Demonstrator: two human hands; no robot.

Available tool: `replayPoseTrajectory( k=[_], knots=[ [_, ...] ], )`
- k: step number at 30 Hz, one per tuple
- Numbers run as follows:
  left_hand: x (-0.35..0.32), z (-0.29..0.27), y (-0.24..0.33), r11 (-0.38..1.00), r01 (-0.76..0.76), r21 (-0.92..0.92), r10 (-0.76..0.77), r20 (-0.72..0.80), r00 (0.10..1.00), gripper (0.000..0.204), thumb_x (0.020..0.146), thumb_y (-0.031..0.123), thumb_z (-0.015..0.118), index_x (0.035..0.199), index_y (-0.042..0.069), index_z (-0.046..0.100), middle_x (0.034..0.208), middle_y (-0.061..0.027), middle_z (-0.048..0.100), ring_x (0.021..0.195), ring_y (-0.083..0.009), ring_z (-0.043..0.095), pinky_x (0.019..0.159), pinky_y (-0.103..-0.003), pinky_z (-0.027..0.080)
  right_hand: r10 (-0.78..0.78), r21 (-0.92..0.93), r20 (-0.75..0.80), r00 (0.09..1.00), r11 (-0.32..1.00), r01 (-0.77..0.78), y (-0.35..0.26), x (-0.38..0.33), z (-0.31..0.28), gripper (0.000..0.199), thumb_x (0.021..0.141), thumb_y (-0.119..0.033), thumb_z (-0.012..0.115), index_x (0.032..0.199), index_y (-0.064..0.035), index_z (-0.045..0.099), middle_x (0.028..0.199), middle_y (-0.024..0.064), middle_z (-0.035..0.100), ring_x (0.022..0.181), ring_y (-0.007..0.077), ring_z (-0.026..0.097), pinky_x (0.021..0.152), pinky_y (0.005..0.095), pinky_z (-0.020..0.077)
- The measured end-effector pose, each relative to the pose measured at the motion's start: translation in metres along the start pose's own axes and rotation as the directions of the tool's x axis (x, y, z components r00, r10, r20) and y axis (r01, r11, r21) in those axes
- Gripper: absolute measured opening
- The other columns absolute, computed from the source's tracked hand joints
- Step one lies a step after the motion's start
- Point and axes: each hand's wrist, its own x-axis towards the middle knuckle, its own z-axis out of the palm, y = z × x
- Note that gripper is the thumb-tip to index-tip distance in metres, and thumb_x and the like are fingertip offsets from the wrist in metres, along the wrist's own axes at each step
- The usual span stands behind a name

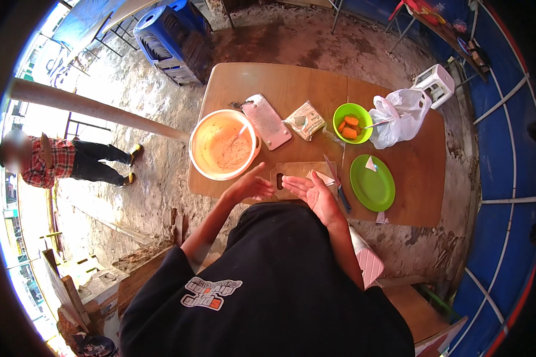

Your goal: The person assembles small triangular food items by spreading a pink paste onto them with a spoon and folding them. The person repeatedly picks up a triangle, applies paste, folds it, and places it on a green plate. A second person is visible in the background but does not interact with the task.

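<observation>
My left hand (253, 185) hovers over the near edge of the table, fingers stretched out and nothing in them. Facing it, my right hand (317, 199) is also open, its palm turned inward. Between and beyond them lies a wooden cutting board (301, 168) with a handle hole. White triangular pieces (323, 178) rest on it, just past my right fingertips. A knife (342, 193) with a dark handle lies along the board's right side. Farther right stands a green oval plate (372, 190) holding one white triangular piece (370, 163).
A large basin (205, 163) with orange mixture and a spoon stands at left. Behind are a pale pink board (267, 121), a packet (307, 121), a green bowl (337, 113) of orange chunks and a white plastic bag (399, 116). A person (59, 157) stands far left.
</observation>
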Motion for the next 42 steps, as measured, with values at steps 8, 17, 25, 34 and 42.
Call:
replayPoseTrajectory(
  k=[8,17,25,34,42],
  knots=[
    [-0.017,-0.041,-0.046,0.619,-0.674,-0.404,0.379,-0.598,0.706,0.096,0.078,0.069,0.057,0.143,0.005,0.025,0.135,-0.0211,0.043,0.115,-0.0311,0.054,0.093,-0.040,0.046,-0.138,-0.260,-0.197,0.971,0.962,0.084,0.001,-0.001,-0.019,0.044,0.100,-0.029,0.045,0.121,0.0082,0.055,0.125,0.0206,0.057,0.118,0.0264,0.056,0.105,0.0356,0.0390],
    [-0.012,-0.054,-0.022,0.536,-0.772,-0.341,0.481,-0.628,0.612,0.090,0.080,0.063,0.061,0.142,0.008,0.028,0.133,-0.0180,0.044,0.117,-0.0311,0.053,0.096,-0.043,0.048,-0.181,-0.242,-0.310,0.933,0.964,0.107,0.006,-0.004,-0.038,0.044,0.097,-0.033,0.052,0.117,0.0060,0.059,0.116,0.0161,0.064,0.107,0.0215,0.062,0.097,0.0314,0.0444],
    [0.012,-0.078,-0.007,0.653,-0.738,-0.169,0.465,-0.680,0.567,0.082,0.086,0.058,0.056,0.143,0.006,0.028,0.131,-0.0213,0.047,0.112,-0.0311,0.056,0.087,-0.042,0.051,-0.166,-0.212,-0.394,0.904,0.973,0.086,0.009,-0.018,-0.059,0.049,0.100,-0.034,0.036,0.120,0.0057,0.056,0.120,0.0165,0.062,0.107,0.0230,0.063,0.097,0.0332,0.0431],
    [0.050,-0.023,-0.039,0.956,-0.267,0.119,0.289,-0.252,0.923,0.067,0.086,0.050,0.059,0.136,0.008,0.046,0.133,-0.0216,0.047,0.121,-0.0307,0.047,0.094,-0.043,0.041,-0.347,-0.771,-0.596,0.724,0.501,-0.394,0.055,-0.033,-0.143,0.043,0.088,-0.022,0.054,0.122,0.0032,0.055,0.113,0.0233,0.062,0.103,0.0315,0.063,0.090,0.0405,0.0465],
    [0.077,-0.004,-0.037,0.853,-0.233,0.466,0.398,-0.295,0.868,0.053,0.083,0.049,0.064,0.105,0.002,0.066,0.088,-0.0093,0.061,0.076,-0.0191,0.057,0.064,-0.033,0.047,-0.635,-0.869,-0.448,0.629,0.145,-0.473,0.084,-0.034,-0.170,0.040,0.081,-0.004,0.059,0.120,0.0033,0.053,0.121,0.0216,0.054,0.112,0.0369,0.053,0.096,0.0418,0.0423]
  ],
)
